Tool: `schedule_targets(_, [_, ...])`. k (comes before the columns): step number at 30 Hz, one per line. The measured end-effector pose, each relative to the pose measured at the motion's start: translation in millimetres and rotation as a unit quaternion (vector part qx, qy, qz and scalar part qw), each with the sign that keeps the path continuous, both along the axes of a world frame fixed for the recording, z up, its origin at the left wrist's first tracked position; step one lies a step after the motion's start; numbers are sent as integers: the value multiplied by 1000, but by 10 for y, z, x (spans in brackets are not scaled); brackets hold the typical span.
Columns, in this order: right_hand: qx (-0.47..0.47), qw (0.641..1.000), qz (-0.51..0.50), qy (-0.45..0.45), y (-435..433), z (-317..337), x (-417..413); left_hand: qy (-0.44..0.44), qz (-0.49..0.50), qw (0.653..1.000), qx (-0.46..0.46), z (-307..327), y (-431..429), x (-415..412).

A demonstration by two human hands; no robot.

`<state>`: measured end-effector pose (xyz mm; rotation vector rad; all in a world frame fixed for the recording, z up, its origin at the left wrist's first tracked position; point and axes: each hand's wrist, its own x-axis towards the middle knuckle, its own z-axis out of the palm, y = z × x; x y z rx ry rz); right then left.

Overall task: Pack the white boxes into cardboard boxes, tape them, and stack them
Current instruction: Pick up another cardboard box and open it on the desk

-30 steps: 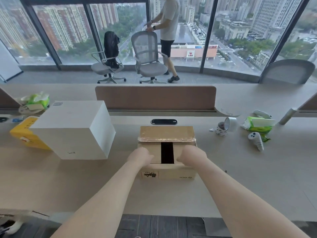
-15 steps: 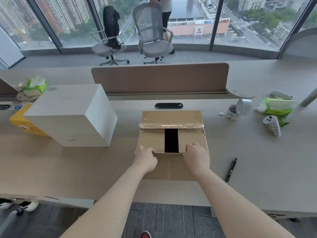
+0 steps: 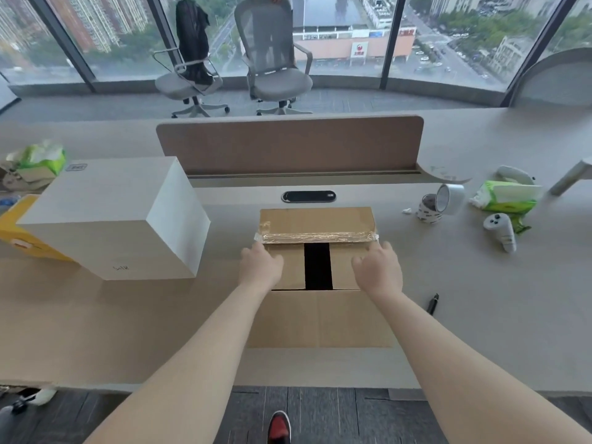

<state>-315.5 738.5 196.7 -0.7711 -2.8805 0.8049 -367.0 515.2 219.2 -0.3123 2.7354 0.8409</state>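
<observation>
A cardboard box [image 3: 315,219] sits mid-counter [image 3: 480,331], its near flap lying flat toward the person and its far flap carrying crinkled clear tape. The left hand [image 3: 261,267] and right hand [image 3: 378,271] rest on the two inner flaps, either side of a dark gap. A large white box [image 3: 112,216] stands to the left. Tape rolls [image 3: 442,203] and a black pen [image 3: 433,303] lie to the right.

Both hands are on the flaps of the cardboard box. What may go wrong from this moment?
1. The white box stands outside, left of the cardboard box, and looks large: it may not fit.
2. The wrinkled tape strip on the far flap lies close to the left hand and right hand and may stick to them.
</observation>
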Motion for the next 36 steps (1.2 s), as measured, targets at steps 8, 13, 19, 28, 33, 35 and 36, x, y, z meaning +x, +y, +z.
schedule_targets(8, [-60, 994, -56, -79, -49, -70, -430, -47, -37, 998, 2, -167, -47, -633])
schedule_targets(13, [-79, 989, -98, -78, -113, -3, -518, -29, -57, 998, 6, -173, -87, -759])
schedule_targets(19, [-74, 989, -128, -23, -118, 337, -642, 11, -37, 998, 56, 62, -132, -905])
schedule_targets(28, [-35, 998, -57, 15, -96, 748, -1029, 107, 10, 978, 179, 428, -45, -1292])
schedule_targets(33, [-31, 999, 2, -12, -89, 586, -1300, 77, -18, 979, 186, 346, 136, -1466])
schedule_targets(35, [-23, 999, 34, -21, -72, 469, -1422, 56, -38, 985, 157, 246, 234, -1519])
schedule_targets(36, [-18, 998, 49, -30, -53, 391, -1493, 46, -45, 988, 143, 173, 284, -1551])
